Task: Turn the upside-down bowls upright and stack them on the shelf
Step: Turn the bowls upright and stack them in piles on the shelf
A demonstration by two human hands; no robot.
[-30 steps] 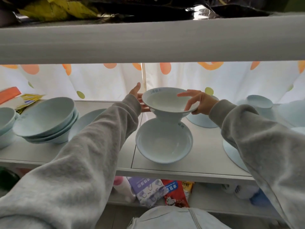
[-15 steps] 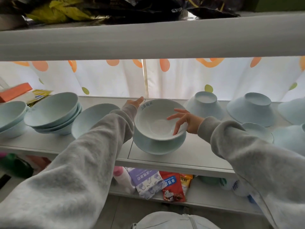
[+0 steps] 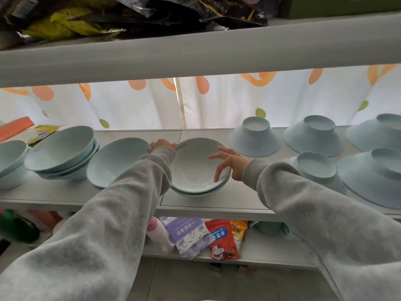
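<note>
Two pale blue bowls sit nested and upright at the middle of the white shelf (image 3: 234, 198); the top bowl (image 3: 195, 168) shows its inside. My left hand (image 3: 162, 146) is curled over its far left rim, the sleeve hiding the bowl's left side. My right hand (image 3: 230, 165) hovers at the right rim with fingers spread, fingertips just touching or just off it. Several upside-down bowls stand to the right, the nearest ones being a small bowl (image 3: 253, 137) at the back and another small bowl (image 3: 314, 168) in front.
On the left are a lone upright bowl (image 3: 115, 161), a stack of upright bowls (image 3: 63, 153) and another stack (image 3: 10, 164) at the edge. The upper shelf board (image 3: 195, 51) hangs low overhead. A dotted curtain closes the back. Packets (image 3: 221, 237) lie on the lower shelf.
The top bowl came down from mid-air into the lower bowl and now rests nested in it. My right hand's fingers have spread away from the rim.
</note>
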